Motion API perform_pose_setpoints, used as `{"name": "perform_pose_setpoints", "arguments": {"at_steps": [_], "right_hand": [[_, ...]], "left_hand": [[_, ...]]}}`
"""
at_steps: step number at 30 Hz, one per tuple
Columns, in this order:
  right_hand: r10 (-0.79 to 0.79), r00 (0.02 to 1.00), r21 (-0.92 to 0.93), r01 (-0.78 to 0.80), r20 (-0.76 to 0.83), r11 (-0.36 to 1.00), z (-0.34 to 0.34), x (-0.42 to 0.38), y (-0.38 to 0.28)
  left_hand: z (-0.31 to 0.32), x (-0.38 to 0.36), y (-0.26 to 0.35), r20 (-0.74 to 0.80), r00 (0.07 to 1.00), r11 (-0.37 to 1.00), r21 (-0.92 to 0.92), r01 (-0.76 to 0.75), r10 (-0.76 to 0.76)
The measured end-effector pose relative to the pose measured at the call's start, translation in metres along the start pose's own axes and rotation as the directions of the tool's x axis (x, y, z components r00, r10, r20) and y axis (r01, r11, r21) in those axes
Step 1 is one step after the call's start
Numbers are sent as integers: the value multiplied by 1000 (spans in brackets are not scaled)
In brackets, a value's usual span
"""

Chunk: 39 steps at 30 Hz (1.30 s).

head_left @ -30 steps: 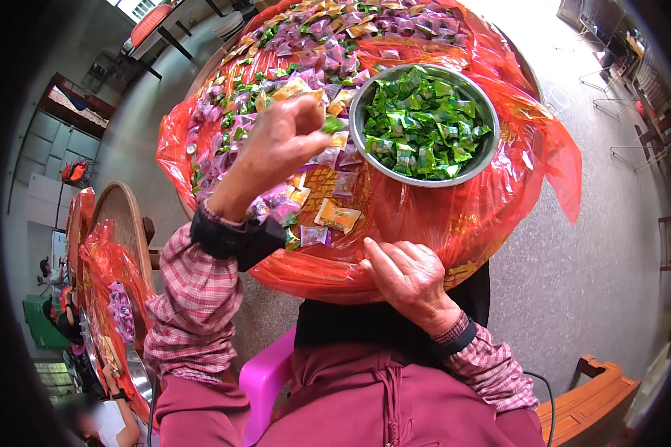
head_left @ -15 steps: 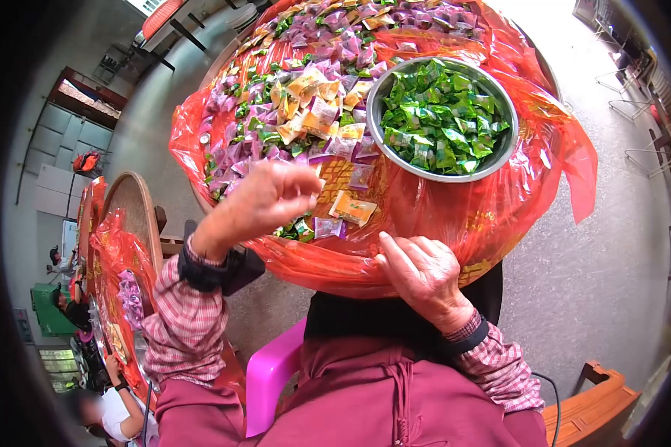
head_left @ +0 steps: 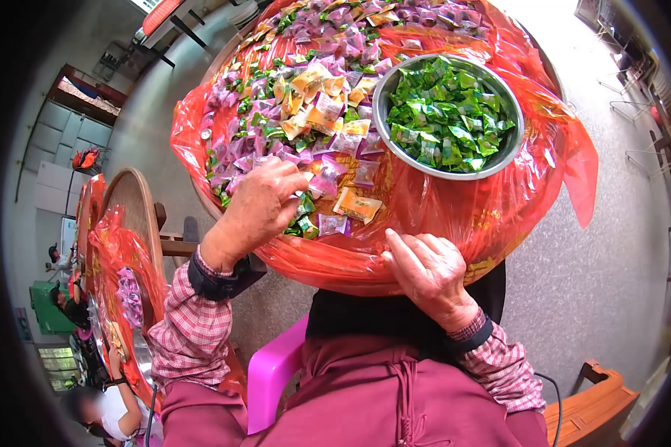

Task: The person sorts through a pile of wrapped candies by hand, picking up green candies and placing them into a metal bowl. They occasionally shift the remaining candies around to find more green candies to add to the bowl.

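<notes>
My left hand (head_left: 265,203) is over the near left of the round table, its fingers bent together and their tips at the purple-wrapped candies (head_left: 326,176). Whatever may be between those tips is hidden. My right hand (head_left: 431,277) rests on the near edge of the red plastic sheet (head_left: 455,212), thumb and fingers loosely extended, holding nothing visible. Between the hands lie an orange-yellow packet (head_left: 358,205) and a small purple packet (head_left: 334,224). Green-wrapped candies (head_left: 303,217) sit beside my left fingers. A metal bowl (head_left: 455,176) full of green-wrapped candies (head_left: 447,112) stands at the right.
Mixed purple, green and orange packets (head_left: 313,89) cover the table's left and far side. At left, another table with red plastic (head_left: 130,238) has people around it. A pink chair (head_left: 274,372) is under me, and a wooden bench (head_left: 593,410) stands at lower right.
My left hand has lowered onto the candies, and its fingers have drawn closer together. My right hand stays at the sheet's edge, barely shifted. The view has moved slightly.
</notes>
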State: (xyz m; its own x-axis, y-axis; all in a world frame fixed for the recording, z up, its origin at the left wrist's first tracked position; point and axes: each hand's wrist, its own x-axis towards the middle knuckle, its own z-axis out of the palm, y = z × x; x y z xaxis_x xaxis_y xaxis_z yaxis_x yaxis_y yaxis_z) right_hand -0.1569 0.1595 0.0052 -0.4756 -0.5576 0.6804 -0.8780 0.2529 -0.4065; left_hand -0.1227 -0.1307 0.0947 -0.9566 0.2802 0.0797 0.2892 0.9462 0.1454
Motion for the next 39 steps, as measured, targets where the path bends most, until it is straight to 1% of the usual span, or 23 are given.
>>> {"name": "perform_pose_setpoints", "arguments": {"at_steps": [2,3,5,7,9,13,15,16,18,19,22,23,24,25,26,27,29,31,33,34,36,37,39], "right_hand": [[-4,1000,1,4,1,1000,0,0,0],[-2,1000,4,2,2,1000,0,0,0],[0,1000,5,0,2,1000,0,-1,0],[1,1000,8,-1,6,1000,0,-1,0],[2,1000,7,-2,6,1000,-1,-1,0],[4,1000,9,-4,8,1000,-1,-1,0],[4,1000,9,-4,11,1000,-1,-1,-1],[4,1000,8,-4,15,1000,-1,-1,-1],[3,1000,5,-3,14,1000,-1,-2,0],[0,1000,1,0,12,1000,0,-2,0],[3,1000,3,-3,3,1000,0,-2,0],[3,1000,2,-3,4,1000,0,-2,0],[2,1000,2,-2,-2,1000,0,-1,0],[0,1000,2,0,-7,1000,0,-1,0],[-1,1000,3,1,-6,1000,1,-1,-1],[3,1000,-1,-3,-7,1000,1,0,-1],[3,1000,-5,-3,-7,1000,0,0,-2],[5,1000,2,-5,-1,1000,0,0,-1],[1,1000,3,-1,-1,1000,0,0,-1],[2,1000,4,-2,-1,1000,0,0,-1],[2,1000,5,-2,2,1000,0,0,-1],[4,1000,5,-4,2,1000,0,0,-1],[0,1000,8,0,4,1000,-1,0,-1]], "left_hand": [[6,-5,10,27,1000,994,110,5,-8],[12,-7,12,27,1000,994,110,7,-10],[24,-8,14,58,998,965,263,13,-29],[31,-7,14,51,998,956,292,19,-36],[36,-4,11,72,993,929,364,65,-98],[36,-4,11,26,999,913,406,31,-46],[33,-7,11,57,997,950,310,23,-43],[29,-7,11,58,997,950,310,23,-43],[17,-8,12,-8,995,989,109,102,-102],[14,-10,8,-8,995,989,108,103,-102],[2,-9,1,-83,974,936,-304,178,-212],[-4,-6,3,-83,974,936,-304,177,-212],[-9,-4,4,5,941,805,-517,291,-337],[-11,-2,4,121,893,613,-687,390,-433],[-13,2,2,151,901,541,-755,371,-407],[-14,8,4,150,900,540,-755,372,-410],[-16,27,15,113,932,489,-826,281,-345],[-14,49,24,132,934,449,-848,280,-333],[-8,75,28,132,957,339,-915,218,-259],[-6,87,30,131,957,338,-916,217,-261],[-6,107,35,34,983,333,-938,95,-183],[-7,109,39,34,982,334,-938,95,-184],[-8,112,45,-127,973,366,-929,-48,-195]]}}
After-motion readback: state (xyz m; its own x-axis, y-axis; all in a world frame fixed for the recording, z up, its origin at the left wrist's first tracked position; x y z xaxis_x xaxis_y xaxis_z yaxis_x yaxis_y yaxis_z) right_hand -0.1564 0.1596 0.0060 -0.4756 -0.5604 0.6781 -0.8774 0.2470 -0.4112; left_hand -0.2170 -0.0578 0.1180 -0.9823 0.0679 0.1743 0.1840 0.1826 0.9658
